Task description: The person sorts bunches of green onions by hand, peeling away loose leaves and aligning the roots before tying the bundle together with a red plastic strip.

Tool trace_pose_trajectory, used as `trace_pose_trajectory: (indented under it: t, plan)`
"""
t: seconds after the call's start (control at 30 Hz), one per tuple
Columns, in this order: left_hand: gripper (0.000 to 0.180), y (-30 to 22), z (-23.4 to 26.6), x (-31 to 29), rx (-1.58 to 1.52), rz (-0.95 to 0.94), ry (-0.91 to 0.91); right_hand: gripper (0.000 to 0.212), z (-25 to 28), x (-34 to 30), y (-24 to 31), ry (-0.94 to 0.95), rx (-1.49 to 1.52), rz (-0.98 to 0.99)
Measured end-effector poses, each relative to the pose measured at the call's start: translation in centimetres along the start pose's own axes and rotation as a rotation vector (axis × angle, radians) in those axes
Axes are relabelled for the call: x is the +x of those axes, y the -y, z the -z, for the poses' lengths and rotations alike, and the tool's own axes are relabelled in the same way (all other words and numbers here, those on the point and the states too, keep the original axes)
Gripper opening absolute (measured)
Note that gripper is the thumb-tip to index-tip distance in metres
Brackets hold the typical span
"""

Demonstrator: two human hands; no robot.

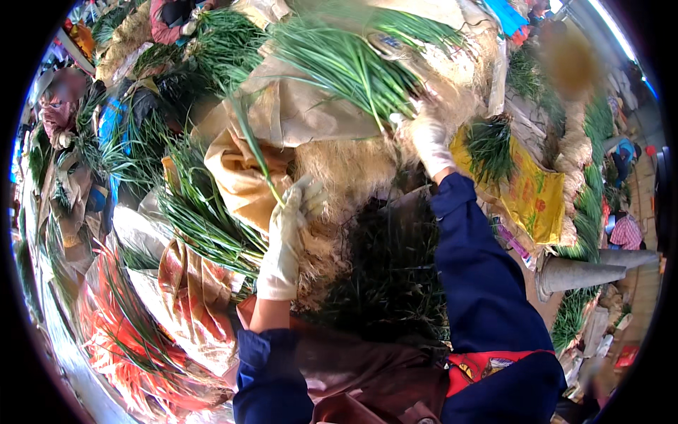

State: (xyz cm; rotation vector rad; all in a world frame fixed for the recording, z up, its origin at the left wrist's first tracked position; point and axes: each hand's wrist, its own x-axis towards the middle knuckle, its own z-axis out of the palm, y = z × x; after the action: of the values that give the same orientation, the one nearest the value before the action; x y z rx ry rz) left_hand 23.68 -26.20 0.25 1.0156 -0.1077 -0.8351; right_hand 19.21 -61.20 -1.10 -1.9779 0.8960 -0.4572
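Observation:
My left hand (287, 237), in a pale glove, pinches the lower end of a long green leafy stalk (256, 155) that points up and away. Farther off and to the right, my right hand (429, 136), also gloved, closes on the root end of a thick bunch of green stalks (346, 67). The bunch fans out to the upper left over brown sacking (282, 106). Beside my left wrist lies another pile of green stalks (205, 212). Shaggy straw-coloured fibres (346, 169) hang between my hands, above dark green leaves (385, 261) near my lap.
A yellow printed sack (540, 201) and grey cones (575, 274) are on the right. Red-pink plastic strips (120, 339) spread at lower left, beside a brown-and-white sack (194, 297). Other people work nearby, one at far left (60, 116), another in pink sleeves (162, 28).

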Motion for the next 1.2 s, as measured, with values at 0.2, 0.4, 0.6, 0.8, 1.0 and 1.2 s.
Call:
trace_pose_trajectory:
  t: [0.2, 0.4, 0.6, 0.8, 1.0, 1.2]
  plan:
    - [0.050, -0.2, -4.0, -4.9, 0.027, -0.084, 0.003, 0.073, 4.5, 2.2, -1.8, -0.234, -0.451, 0.236]
    - [0.056, -1.5, -4.9, -12.6, 0.044, -0.285, -0.096, 0.054, 1.9, -10.9, 7.0, -0.429, -0.626, 0.430]
    - [0.046, 2.6, -4.9, -17.8, 0.080, -0.304, -0.212, 0.054, -1.3, -19.2, 3.3, -0.060, -0.459, 0.577]
    - [0.039, 4.7, -6.4, -20.7, 0.086, -0.234, -0.211, 0.037, 2.5, -16.4, 3.4, -0.141, -0.331, 0.650]
    - [0.041, 7.2, -8.8, -17.0, -0.010, -0.132, -0.058, 0.025, 8.2, -1.5, 1.4, -0.065, 0.179, 0.472]
    - [0.043, 6.5, -8.6, -14.6, 0.061, -0.045, -0.116, 0.030, 6.7, 6.7, 2.0, -0.502, -0.934, 0.572]
